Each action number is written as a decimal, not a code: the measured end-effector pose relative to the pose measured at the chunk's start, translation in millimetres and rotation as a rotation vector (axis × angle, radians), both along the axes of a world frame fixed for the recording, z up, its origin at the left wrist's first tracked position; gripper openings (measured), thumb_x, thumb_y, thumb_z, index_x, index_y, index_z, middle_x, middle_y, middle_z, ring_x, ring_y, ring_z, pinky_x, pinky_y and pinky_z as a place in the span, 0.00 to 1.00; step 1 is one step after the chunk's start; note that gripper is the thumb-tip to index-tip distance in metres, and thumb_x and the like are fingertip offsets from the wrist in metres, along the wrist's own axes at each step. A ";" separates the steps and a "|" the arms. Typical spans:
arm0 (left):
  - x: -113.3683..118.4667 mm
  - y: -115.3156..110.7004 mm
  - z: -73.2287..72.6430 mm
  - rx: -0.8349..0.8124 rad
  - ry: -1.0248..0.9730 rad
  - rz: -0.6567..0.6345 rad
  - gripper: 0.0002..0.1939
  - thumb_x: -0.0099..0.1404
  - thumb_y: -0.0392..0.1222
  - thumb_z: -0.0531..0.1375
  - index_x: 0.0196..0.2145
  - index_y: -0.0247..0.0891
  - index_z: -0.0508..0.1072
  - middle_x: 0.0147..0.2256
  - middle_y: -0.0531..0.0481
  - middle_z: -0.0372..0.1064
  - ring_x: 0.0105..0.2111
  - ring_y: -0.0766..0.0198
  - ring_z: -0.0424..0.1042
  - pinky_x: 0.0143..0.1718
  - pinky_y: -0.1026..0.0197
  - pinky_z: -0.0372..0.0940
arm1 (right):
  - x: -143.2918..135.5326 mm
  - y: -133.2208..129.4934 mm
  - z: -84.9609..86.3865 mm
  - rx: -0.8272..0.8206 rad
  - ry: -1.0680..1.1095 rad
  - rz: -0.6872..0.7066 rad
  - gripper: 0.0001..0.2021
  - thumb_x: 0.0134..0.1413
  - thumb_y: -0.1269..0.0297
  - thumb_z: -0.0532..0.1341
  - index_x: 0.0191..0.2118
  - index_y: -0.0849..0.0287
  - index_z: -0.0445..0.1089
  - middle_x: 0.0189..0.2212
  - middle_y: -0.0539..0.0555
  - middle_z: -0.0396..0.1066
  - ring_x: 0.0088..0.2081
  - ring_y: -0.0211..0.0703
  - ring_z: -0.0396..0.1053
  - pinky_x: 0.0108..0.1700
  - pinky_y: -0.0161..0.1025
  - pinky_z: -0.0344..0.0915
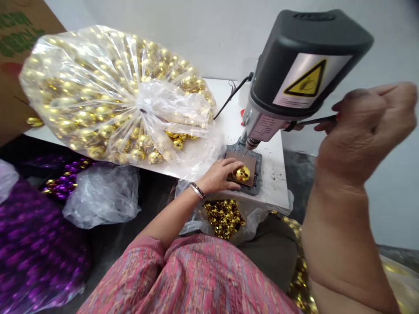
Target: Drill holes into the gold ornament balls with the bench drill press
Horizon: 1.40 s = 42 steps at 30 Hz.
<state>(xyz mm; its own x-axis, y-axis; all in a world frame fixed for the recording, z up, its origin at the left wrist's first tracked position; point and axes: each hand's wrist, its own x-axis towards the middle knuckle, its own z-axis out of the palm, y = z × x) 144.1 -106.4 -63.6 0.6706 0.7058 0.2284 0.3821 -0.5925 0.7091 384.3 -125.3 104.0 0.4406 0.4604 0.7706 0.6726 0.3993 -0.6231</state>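
Note:
A shiny gold ball, which looks like a jingle bell, is between the fingers of my left hand. It sits over the brown plate on the base of a small bench drill press. The drill's chuck is above and behind the ball, apart from it. Up at the right, my right hand is closed around the end of the drill press's black lever. My fingers hide the lever's tip.
A big clear bag of gold balls fills the white table's left side. Below the table edge hangs an open plastic bag of gold pieces. Purple bags and a cardboard box stand left. A black cord runs behind.

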 end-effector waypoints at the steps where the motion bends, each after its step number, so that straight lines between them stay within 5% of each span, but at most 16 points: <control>1: -8.3 -2.3 -0.5 0.014 -0.018 -0.029 0.33 0.63 0.46 0.83 0.64 0.44 0.84 0.63 0.37 0.83 0.62 0.45 0.82 0.67 0.42 0.76 | 2.2 0.1 -2.7 0.016 -0.023 0.002 0.16 0.78 0.60 0.58 0.34 0.55 0.58 0.29 0.45 0.58 0.27 0.29 0.61 0.35 0.37 0.61; 3: -28.0 1.3 1.3 0.017 -0.064 0.013 0.24 0.72 0.51 0.77 0.62 0.44 0.84 0.57 0.40 0.86 0.54 0.51 0.84 0.60 0.47 0.79 | 6.7 0.3 -8.7 0.048 -0.059 0.008 0.17 0.79 0.60 0.59 0.34 0.56 0.59 0.28 0.44 0.59 0.26 0.28 0.62 0.35 0.36 0.60; 6: -64.4 29.4 9.4 0.059 -0.091 0.365 0.14 0.80 0.47 0.65 0.56 0.40 0.86 0.52 0.39 0.86 0.52 0.51 0.83 0.62 0.45 0.75 | 9.8 -2.3 -14.2 0.064 -0.068 0.051 0.15 0.80 0.59 0.58 0.36 0.57 0.64 0.29 0.45 0.61 0.28 0.28 0.64 0.36 0.37 0.62; 9: -102.2 69.1 15.5 0.012 -0.011 0.724 0.12 0.75 0.46 0.66 0.48 0.38 0.87 0.50 0.32 0.84 0.64 0.37 0.78 0.71 0.37 0.65 | 5.9 -10.4 -14.6 0.064 -0.067 0.082 0.14 0.82 0.58 0.56 0.39 0.55 0.68 0.31 0.47 0.61 0.29 0.30 0.65 0.37 0.38 0.63; 12: -127.7 94.5 12.4 -0.084 -0.079 0.876 0.11 0.60 0.50 0.73 0.37 0.43 0.85 0.47 0.23 0.82 0.71 0.23 0.70 0.70 0.31 0.61 | -1.0 -17.6 -13.1 0.021 -0.054 0.087 0.13 0.82 0.57 0.54 0.41 0.53 0.69 0.33 0.48 0.62 0.31 0.31 0.66 0.37 0.39 0.64; 18: -126.4 93.9 7.4 -0.119 -0.192 0.779 0.22 0.55 0.58 0.74 0.44 0.45 0.86 0.49 0.24 0.83 0.71 0.24 0.70 0.66 0.30 0.63 | -4.6 -9.6 -11.5 0.045 -0.007 0.031 0.14 0.73 0.60 0.59 0.34 0.55 0.58 0.31 0.46 0.57 0.30 0.30 0.60 0.39 0.40 0.60; 24: -105.5 68.5 26.8 -0.142 0.040 0.838 0.26 0.54 0.46 0.79 0.48 0.41 0.77 0.45 0.35 0.82 0.60 0.34 0.79 0.63 0.36 0.71 | -3.8 -7.0 -12.0 0.037 0.002 0.044 0.11 0.69 0.61 0.61 0.36 0.54 0.59 0.32 0.46 0.60 0.29 0.32 0.60 0.39 0.41 0.62; 28: -86.1 29.4 31.8 -0.456 -0.209 0.550 0.37 0.54 0.51 0.79 0.57 0.42 0.71 0.46 0.46 0.80 0.45 0.53 0.82 0.47 0.52 0.77 | -3.5 -10.1 -12.9 0.012 -0.053 0.049 0.12 0.75 0.58 0.58 0.37 0.54 0.58 0.33 0.45 0.59 0.32 0.31 0.62 0.43 0.41 0.64; 31: -66.6 0.9 29.0 -0.758 -0.454 0.315 0.40 0.53 0.56 0.79 0.58 0.45 0.70 0.49 0.47 0.79 0.45 0.55 0.82 0.40 0.58 0.75 | -0.9 -8.7 -14.8 0.018 -0.098 0.060 0.13 0.77 0.58 0.56 0.38 0.55 0.57 0.34 0.45 0.60 0.33 0.30 0.62 0.45 0.40 0.65; 34: -48.6 -15.0 23.5 -0.950 -0.562 0.226 0.40 0.54 0.56 0.78 0.59 0.47 0.68 0.49 0.47 0.79 0.47 0.53 0.83 0.39 0.58 0.75 | 0.5 -6.9 -16.1 0.025 -0.108 0.065 0.12 0.75 0.57 0.59 0.39 0.55 0.58 0.34 0.45 0.60 0.32 0.31 0.62 0.44 0.40 0.65; 38: -35.9 -17.2 19.2 -0.859 -0.421 0.248 0.42 0.54 0.49 0.79 0.62 0.46 0.66 0.46 0.52 0.76 0.43 0.59 0.79 0.43 0.58 0.74 | -2.8 -8.1 -16.2 0.025 -0.080 0.056 0.10 0.74 0.59 0.59 0.40 0.55 0.60 0.33 0.45 0.60 0.30 0.30 0.61 0.42 0.39 0.65; 42: -32.4 -14.5 19.5 -0.747 -0.324 0.223 0.40 0.55 0.52 0.81 0.58 0.44 0.66 0.45 0.52 0.78 0.43 0.61 0.77 0.43 0.61 0.73 | -8.2 -12.4 -16.0 0.014 -0.074 0.095 0.09 0.78 0.61 0.54 0.40 0.55 0.59 0.32 0.43 0.60 0.29 0.28 0.60 0.40 0.35 0.64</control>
